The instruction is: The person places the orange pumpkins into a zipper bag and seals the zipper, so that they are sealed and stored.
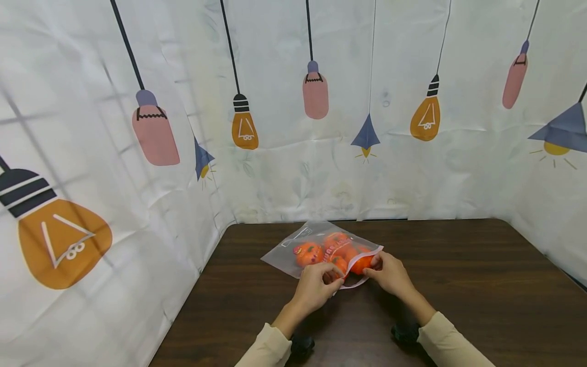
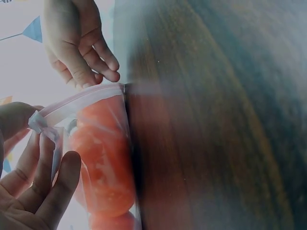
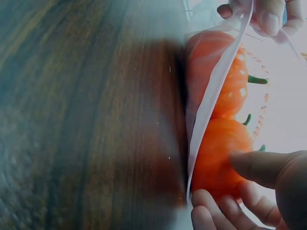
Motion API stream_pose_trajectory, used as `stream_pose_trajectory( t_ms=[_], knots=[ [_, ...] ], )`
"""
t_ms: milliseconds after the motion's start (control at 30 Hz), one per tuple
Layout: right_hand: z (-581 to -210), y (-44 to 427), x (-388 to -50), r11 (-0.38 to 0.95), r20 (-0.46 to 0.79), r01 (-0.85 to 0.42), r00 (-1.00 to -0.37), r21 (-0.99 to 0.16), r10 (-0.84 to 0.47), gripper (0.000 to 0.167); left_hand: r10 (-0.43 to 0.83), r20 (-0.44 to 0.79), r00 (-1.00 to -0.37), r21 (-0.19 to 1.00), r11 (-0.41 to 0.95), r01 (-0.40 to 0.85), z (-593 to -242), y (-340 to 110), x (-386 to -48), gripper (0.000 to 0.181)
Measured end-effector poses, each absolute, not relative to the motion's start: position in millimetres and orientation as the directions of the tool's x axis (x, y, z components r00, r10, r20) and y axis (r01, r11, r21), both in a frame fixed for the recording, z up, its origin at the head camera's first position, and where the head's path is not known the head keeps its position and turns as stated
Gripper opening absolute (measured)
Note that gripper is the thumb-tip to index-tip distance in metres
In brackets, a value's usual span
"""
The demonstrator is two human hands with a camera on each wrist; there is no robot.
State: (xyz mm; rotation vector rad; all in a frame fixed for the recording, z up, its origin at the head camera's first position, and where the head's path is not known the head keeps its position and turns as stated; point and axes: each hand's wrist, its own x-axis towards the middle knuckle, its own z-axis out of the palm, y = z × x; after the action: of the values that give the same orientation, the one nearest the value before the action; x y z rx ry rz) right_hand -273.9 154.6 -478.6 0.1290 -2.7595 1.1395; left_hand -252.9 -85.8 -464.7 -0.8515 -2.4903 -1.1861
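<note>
A see-through plastic bag [image 1: 281,255] with a pale pink edge and red print lies on the table, its mouth toward me. Several small orange pumpkins [image 1: 308,253] with green stems are inside it. My left hand [image 1: 315,288] pinches the bag's edge between thumb and fingers; the left wrist view shows the crumpled pink strip [image 2: 50,125] there. At the right side of the mouth, my right hand [image 1: 392,275] holds the pumpkin at the opening [image 3: 218,155], thumb on its upper side and fingers curled below. Those fingertips are partly hidden by the pumpkin and bag edge.
The dark brown wooden table [image 1: 477,285] extends to both sides of the bag. A white cloth [image 1: 284,183] printed with hanging lamps rises behind and to the left. Dark devices [image 1: 405,333] sit under both wrists.
</note>
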Motion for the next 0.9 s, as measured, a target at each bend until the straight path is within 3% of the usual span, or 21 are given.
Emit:
stream_pose_trajectory(
  t_ms=[167,600,900],
  knots=[
    [-480.3,154.5,-274.4,0.684,0.182,-0.173,-0.981,-0.708,-0.059,0.020,0.403,0.460,-0.791,0.643,0.463,0.610,-464.8,-84.0,-251.6,0.004],
    [-482.9,158.1,-276.4,0.563,0.164,-0.350,-0.921,-0.749,-0.354,0.045,0.440,0.466,-0.768,0.625,0.450,0.638,-465.7,-83.6,-251.6,0.004],
    [-481.8,158.0,-275.4,0.539,0.153,-0.383,-0.894,-0.750,-0.421,0.044,0.450,0.435,-0.780,0.629,0.468,0.621,-467.0,-82.7,-251.2,0.007]
  ],
)
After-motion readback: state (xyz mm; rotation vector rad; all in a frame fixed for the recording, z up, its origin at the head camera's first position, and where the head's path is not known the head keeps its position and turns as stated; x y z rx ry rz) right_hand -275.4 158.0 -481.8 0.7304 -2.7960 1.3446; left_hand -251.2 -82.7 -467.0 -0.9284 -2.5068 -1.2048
